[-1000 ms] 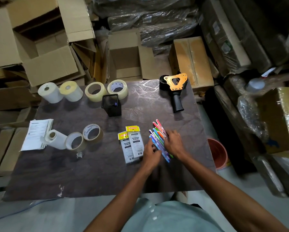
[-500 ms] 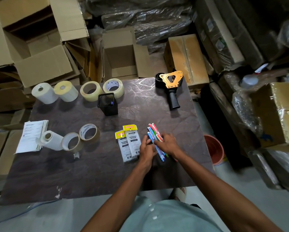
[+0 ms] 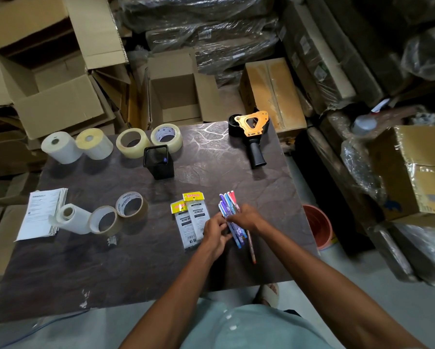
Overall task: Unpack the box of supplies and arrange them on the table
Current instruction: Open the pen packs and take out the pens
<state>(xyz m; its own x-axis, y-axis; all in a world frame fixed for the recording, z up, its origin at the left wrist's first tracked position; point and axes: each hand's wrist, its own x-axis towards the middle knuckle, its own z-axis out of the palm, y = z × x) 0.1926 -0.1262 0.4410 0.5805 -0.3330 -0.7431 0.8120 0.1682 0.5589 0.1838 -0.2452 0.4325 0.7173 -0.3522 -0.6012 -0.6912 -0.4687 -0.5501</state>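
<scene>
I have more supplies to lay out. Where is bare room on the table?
Bare: near strip in front of the papers and hands; middle between holder and dispenser. Crowded: far-left rolls, and around the pens.

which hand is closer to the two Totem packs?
Left. The left hand sits right beside the Totem packs, at their right edge. The right hand is farther right, beyond the bundle of pens both hands grip.

Dark, matt, stone-veined bench (image 3: pixel 211 152). Glossy clear plastic tape rolls (image 3: pixel 133 144); matt white paper rolls (image 3: pixel 60 147). Black wire-mesh metal cup (image 3: pixel 158 162). Orange metal dispenser (image 3: pixel 251 127), black plastic handle. Glossy printed pens (image 3: pixel 232 222). Shiny packets (image 3: pixel 191 220).
</scene>
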